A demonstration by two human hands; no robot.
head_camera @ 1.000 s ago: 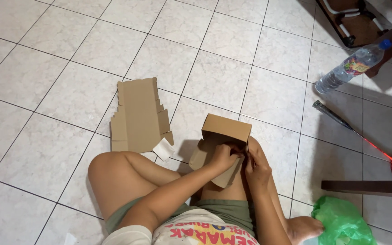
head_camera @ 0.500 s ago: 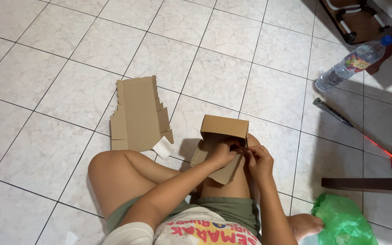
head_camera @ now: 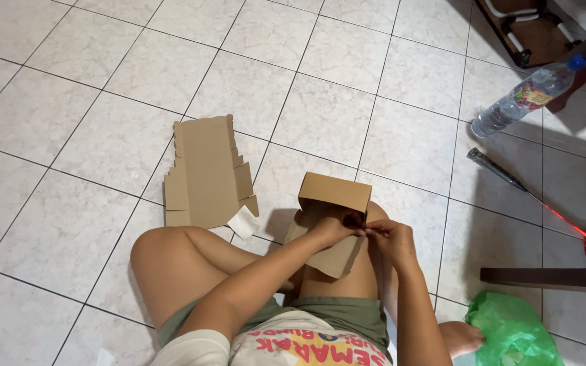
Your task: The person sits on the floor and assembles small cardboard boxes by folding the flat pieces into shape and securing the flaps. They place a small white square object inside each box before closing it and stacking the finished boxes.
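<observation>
Cardboard was what we had in both hands: a small brown corrugated-cardboard box, half folded, resting on our knee above the pale tiled floor. Our left hand curled over the box's near side, fingers closed on a panel, while our right hand pinched narrowly at the same edge, fingertips drawn together on what looked like a small tab or flap; we could not tell exactly what sat between them. The box's top stood upright and open towards us, with a loose flap hanging below our hands.

We judged the box to be light and fairly stiff along its panels, yet easy to bend at the scored creases, so it was best held by the flat walls near a fold and not by the thin flaps, which would crumple or tear if squeezed hard.

Just to our left lay a flat unfolded brown cardboard blank with a small white paper scrap touching its corner. Well apart to the right were a clear plastic water bottle with a blue cap, a dark-handled racket and a crumpled green plastic bag.
</observation>
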